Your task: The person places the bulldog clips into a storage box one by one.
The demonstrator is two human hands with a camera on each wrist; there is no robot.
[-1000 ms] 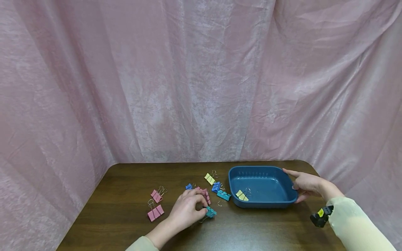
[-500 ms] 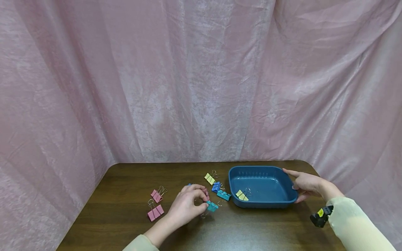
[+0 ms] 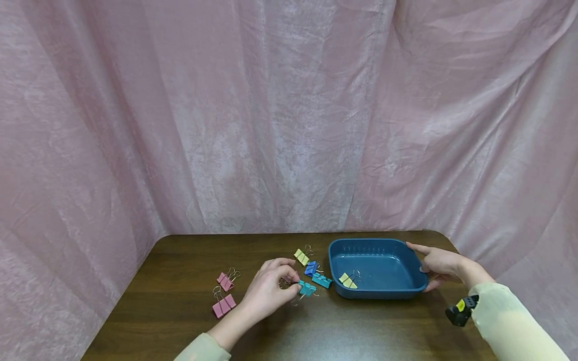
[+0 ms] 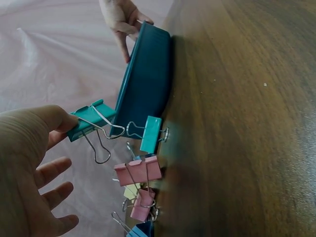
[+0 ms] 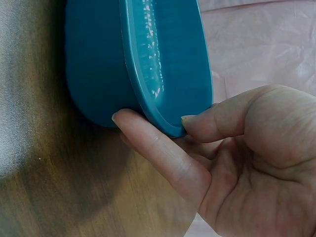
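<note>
Before pink drapes [image 3: 280,115], left fingers [image 4: 55,118] pinch a teal clip [image 3: 307,288], right fingers [image 5: 158,153] grip a tray [image 3: 384,294].

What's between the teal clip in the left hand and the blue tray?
In the head view, another teal clip lies between the held clip and the tray, with a blue clip just behind it.

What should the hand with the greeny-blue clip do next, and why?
I'd guess the left hand should move its teal clip over the blue tray. That clip is pinched above the table, the right hand grips the tray's edge, and a yellow clip already lies inside.
</note>
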